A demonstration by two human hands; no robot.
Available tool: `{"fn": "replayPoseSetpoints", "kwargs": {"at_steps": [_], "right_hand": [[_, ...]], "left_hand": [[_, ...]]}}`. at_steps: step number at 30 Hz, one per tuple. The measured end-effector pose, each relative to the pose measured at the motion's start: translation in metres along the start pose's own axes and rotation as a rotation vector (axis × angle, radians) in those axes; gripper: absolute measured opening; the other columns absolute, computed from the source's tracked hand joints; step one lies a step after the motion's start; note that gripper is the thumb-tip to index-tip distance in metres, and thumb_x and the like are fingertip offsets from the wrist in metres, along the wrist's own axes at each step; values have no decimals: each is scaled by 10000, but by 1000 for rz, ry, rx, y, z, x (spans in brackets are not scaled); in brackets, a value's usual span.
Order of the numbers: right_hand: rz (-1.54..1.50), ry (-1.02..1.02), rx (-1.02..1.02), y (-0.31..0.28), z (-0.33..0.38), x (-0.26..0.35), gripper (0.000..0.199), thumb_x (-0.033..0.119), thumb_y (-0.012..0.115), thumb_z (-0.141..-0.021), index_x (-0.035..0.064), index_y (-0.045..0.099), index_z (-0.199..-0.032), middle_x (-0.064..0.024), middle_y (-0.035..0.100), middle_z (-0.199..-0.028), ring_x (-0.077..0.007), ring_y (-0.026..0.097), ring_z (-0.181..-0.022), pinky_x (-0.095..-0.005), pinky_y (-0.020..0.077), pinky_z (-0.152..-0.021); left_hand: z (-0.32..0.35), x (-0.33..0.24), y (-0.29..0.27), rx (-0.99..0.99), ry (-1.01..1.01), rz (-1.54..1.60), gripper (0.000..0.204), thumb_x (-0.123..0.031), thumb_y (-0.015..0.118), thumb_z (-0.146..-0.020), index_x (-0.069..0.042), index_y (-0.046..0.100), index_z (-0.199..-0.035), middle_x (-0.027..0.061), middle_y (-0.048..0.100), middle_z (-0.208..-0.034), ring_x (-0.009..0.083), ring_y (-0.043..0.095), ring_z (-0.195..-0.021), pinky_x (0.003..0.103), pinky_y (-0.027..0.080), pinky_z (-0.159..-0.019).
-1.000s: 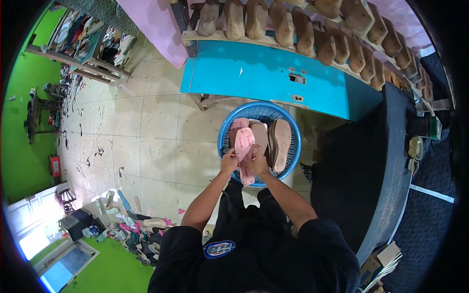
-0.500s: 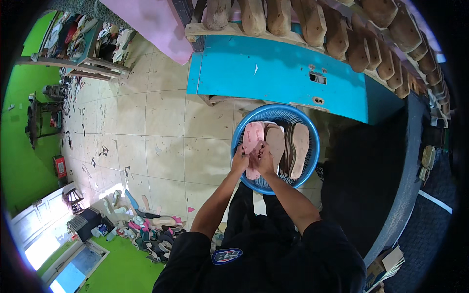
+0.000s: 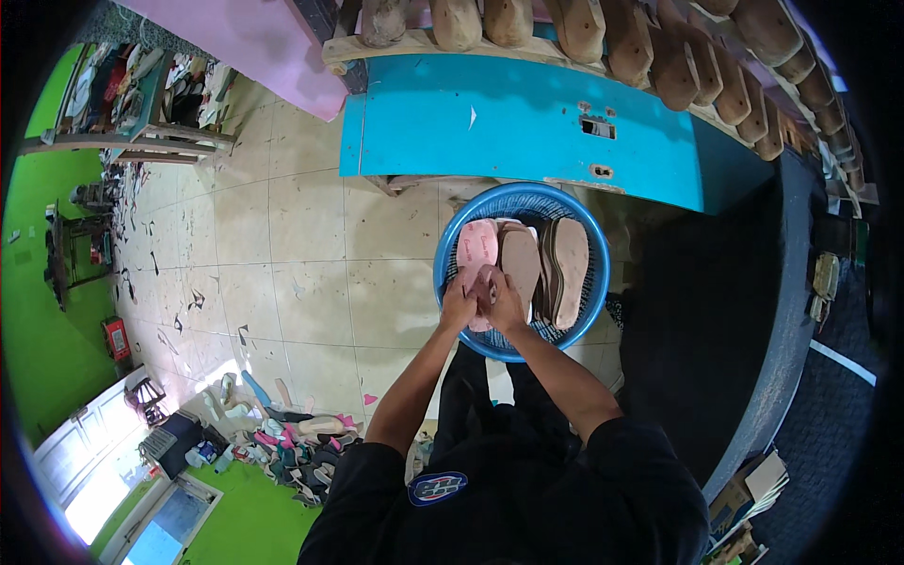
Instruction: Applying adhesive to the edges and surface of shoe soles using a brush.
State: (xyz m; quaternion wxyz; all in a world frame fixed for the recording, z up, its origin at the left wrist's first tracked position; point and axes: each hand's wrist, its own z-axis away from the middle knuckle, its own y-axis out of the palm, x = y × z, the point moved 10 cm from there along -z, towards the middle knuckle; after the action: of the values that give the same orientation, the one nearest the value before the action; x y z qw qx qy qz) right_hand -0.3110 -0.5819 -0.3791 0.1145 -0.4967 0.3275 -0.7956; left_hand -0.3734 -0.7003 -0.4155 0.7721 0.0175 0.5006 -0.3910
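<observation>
A blue plastic basket [image 3: 603, 273] in front of my legs holds stacks of shoe insoles. Pink insoles with red print [image 3: 477, 243] lie at its left, brown insoles [image 3: 521, 261] in the middle and tan ones [image 3: 570, 264] at the right. My left hand [image 3: 459, 303] is closed over the pink stack. Beside it my right hand [image 3: 507, 303] is closed too, its fingertips meeting the left ones. Between them shows a small brownish-pink patch; whether it is a separate piece or shaded insole is unclear.
Beyond the basket stands a turquoise panel [image 3: 424, 122], under a rack of wooden shoe lasts [image 3: 508, 24]. A black-covered bench [image 3: 697, 330] is on the right. Shoes and scraps are heaped [image 3: 297, 452] at lower left; scraps dot the tiled floor [image 3: 311, 282].
The view has shifted slightly, so basket and panel appear higher and further left. Both hands stay together over the pink insoles, with the fingers slightly shifted.
</observation>
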Motion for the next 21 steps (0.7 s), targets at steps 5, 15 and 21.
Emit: {"fn": "replayPoseSetpoints", "kwargs": {"at_steps": [5, 15, 21], "right_hand": [[49, 105, 90, -3, 26, -9, 716, 126, 757, -761, 97, 390, -1376, -216, 571, -1148, -422, 631, -967, -493, 527, -822], [168, 312, 211, 8, 44, -44, 368, 267, 757, -771, 43, 596, -1015, -197, 695, -946, -410, 667, -928, -494, 534, -824], [54, 224, 125, -23, 56, -53, 238, 244, 698, -847, 39, 620, -940, -149, 706, -823, -322, 699, -829, -424, 553, -736]], "left_hand": [[1, -2, 4, 23, -25, -6, 642, -59, 567, -831, -24, 400, -1450, 282, 461, -1413, 421, 462, -1296, 428, 369, -1110], [-4, 5, 7, 42, -33, 52, 682, -77, 554, -780, -10, 417, -1445, 291, 478, -1398, 407, 493, -1279, 393, 382, -1100], [1, -15, -1, -26, 87, -132, 613, -70, 568, -793, 4, 466, -1393, 324, 420, -1417, 454, 424, -1307, 450, 360, -1111]]}}
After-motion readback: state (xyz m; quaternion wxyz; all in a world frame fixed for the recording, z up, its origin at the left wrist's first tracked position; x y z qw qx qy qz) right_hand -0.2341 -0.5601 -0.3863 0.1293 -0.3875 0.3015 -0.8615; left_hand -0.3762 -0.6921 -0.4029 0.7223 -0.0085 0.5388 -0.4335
